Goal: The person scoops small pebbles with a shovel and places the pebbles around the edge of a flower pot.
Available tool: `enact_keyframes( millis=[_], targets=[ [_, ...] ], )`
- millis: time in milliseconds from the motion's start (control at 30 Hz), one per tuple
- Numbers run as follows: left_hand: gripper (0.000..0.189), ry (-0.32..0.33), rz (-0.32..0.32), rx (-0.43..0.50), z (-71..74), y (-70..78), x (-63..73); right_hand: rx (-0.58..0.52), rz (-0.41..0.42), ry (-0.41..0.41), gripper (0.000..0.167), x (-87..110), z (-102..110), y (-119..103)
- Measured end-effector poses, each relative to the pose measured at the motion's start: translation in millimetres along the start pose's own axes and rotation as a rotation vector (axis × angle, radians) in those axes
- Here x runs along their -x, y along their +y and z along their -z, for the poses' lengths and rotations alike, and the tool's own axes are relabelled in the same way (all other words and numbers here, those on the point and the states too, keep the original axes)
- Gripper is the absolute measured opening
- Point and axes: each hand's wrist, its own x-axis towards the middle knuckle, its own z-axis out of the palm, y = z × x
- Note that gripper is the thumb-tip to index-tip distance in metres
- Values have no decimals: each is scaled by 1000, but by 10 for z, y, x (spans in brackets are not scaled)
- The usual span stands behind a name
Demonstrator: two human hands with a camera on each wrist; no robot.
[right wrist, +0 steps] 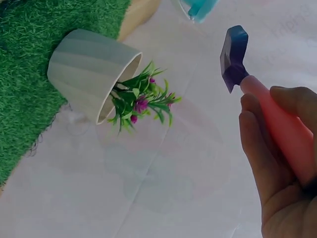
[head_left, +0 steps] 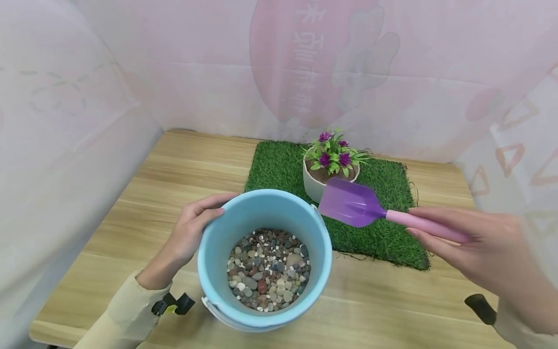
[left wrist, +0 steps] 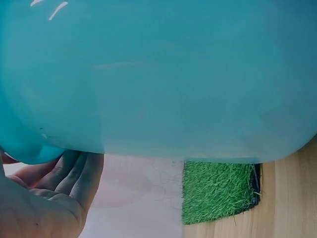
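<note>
— Closest in?
— Grasping the bucket (head_left: 261, 211) by its rim (head_left: 261, 319) with the left grip (head_left: 192, 220); set on or held over the worktop (head_left: 392, 310), can't tell which. Strewn inside with pebbles (head_left: 266, 271).
— To the right?
— Pinching the shovel (head_left: 368, 211) by its handle (head_left: 401, 219) with the right grip (head_left: 484, 242), pointing the blade (head_left: 346, 201) leftward.
— Farther back?
— See a mat (head_left: 276, 167), with a pot (head_left: 311, 183) of flowers (head_left: 344, 159) on it, then a backdrop (head_left: 209, 92).

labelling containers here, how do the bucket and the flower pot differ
The bucket is light blue; the flower pot is white. The bucket has mixed pebbles inside; the flower pot has purple flowers with green leaves. The left hand holds the bucket near its rim; neither of the hands touches the flower pot. Both are open-topped.
</note>
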Motion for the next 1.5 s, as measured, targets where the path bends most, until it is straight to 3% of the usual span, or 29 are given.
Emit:
enact_keyframes(
  millis=[333, 500, 633, 933, 1167, 1300, 1400, 1500],
  targets=[
    [37, 26, -53, 31, -15, -56, -21, -138, 185, -50, 47, -231, -143, -139],
    [37, 25, -67, 34, -19, -63, -27, -139, 251, -96, 41, -337, -217, -207],
    [37, 27, -75, 16, -20, -62, -25, -108, 242, -181, 42, -404, -223, -304],
    [37, 22, -93, 9, -23, -65, -23, -239, 291, -322, 33, -579, -333, -478],
    [36, 27, -97, 10, -32, -76, -13, -187, 252, -437, 31, -662, -452, -567],
    [36, 29, -97, 11, -29, -78, -8, -178, 251, -484, 6, -703, -507, -600],
    [36, 29, -99, 18, -27, -81, -8, -166, 254, -515, 14, -736, -538, -626],
    [36, 28, -108, 29, -27, -86, -13, -138, 248, -561, 11, -772, -556, -660]
  ],
)
